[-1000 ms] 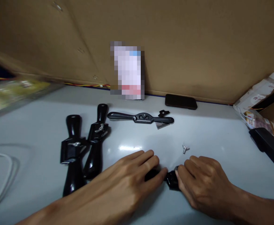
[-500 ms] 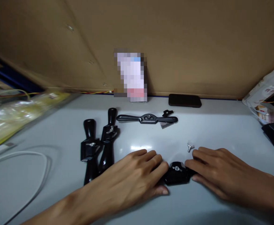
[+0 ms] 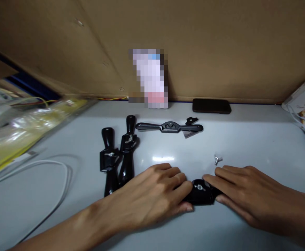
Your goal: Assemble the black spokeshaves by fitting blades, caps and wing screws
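A black spokeshave lies flat on the pale table, its middle with a silver wing screw showing between my hands. My left hand wraps over its left handle, fingers curled and thumb under. My right hand covers its right handle, fingers laid along it and closed round it. A loose silver wing screw lies just beyond my right fingers.
Two more black spokeshaves lie side by side at the left. A slimmer spokeshave with a blade and small black part lies farther back. A dark phone rests by the cardboard wall. White cable and plastic bags are at the left.
The spokeshave has turned flat so its wing screw faces up. My right hand has stretched out along its right handle. The view has shifted, so objects sit farther right.
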Demonstrator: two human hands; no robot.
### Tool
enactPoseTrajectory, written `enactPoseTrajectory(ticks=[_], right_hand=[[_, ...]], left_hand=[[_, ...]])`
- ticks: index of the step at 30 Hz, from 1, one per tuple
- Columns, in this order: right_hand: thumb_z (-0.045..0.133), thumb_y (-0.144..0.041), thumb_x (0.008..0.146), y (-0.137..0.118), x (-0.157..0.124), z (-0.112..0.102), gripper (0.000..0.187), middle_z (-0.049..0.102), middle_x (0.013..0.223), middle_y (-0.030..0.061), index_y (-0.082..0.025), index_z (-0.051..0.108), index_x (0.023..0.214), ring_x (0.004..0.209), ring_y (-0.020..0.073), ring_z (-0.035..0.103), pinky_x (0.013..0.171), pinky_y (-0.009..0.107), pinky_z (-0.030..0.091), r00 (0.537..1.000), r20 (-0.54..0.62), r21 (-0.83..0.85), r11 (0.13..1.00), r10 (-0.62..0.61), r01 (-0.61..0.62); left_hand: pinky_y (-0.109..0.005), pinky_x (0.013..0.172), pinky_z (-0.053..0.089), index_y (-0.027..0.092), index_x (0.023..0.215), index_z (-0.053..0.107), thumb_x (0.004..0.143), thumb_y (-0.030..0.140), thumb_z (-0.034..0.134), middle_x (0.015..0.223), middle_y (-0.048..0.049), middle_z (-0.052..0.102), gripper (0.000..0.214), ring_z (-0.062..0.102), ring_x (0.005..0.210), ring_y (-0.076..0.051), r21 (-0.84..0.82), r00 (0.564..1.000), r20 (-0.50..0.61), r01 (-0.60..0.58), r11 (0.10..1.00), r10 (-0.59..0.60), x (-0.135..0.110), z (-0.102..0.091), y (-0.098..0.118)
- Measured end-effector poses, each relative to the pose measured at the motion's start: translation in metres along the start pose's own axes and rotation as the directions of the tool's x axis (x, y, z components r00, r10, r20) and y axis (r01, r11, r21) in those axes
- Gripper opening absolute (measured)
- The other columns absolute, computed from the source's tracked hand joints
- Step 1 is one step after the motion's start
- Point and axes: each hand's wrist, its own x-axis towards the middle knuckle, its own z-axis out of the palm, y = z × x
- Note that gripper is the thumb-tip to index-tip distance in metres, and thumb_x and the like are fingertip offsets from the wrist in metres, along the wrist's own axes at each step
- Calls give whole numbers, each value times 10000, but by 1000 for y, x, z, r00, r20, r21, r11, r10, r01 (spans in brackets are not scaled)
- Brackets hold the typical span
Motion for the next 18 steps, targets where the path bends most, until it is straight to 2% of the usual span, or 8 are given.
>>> enactPoseTrajectory(ticks=[5, 10, 18], right_hand=[[502, -116, 982, 0, 0, 1, 288, 663, 1006, 49, -202, 590, 1242, 841, 190, 613, 687, 314, 480, 999, -22, -9, 1000, -26, 26], [484, -63, 952, 0, 0, 2, 287, 645, 986, 57, -181, 603, 1185, 802, 189, 591, 656, 307, 470, 998, -24, -37, 998, -52, 51], [434, -72, 980, 1, 1, 4, 327, 678, 1029, 70, -190, 601, 1236, 809, 175, 606, 669, 290, 489, 997, -47, -28, 997, -68, 67]], left_hand=[[-350, 585, 370, 187, 835, 527, 1103, 494, 300, 716, -8, 581, 466, 528, 605, -187, 58, 1000, 27, 10, 998, -11, 2, -1, 4], [-337, 594, 382, 190, 856, 526, 1093, 407, 408, 727, 0, 590, 342, 524, 599, -172, 20, 998, 59, 31, 999, -32, 2, -3, 3], [-334, 585, 385, 193, 821, 527, 1120, 402, 282, 718, 3, 584, 440, 532, 595, -164, -56, 999, 49, 19, 998, -16, 1, -4, 1]])
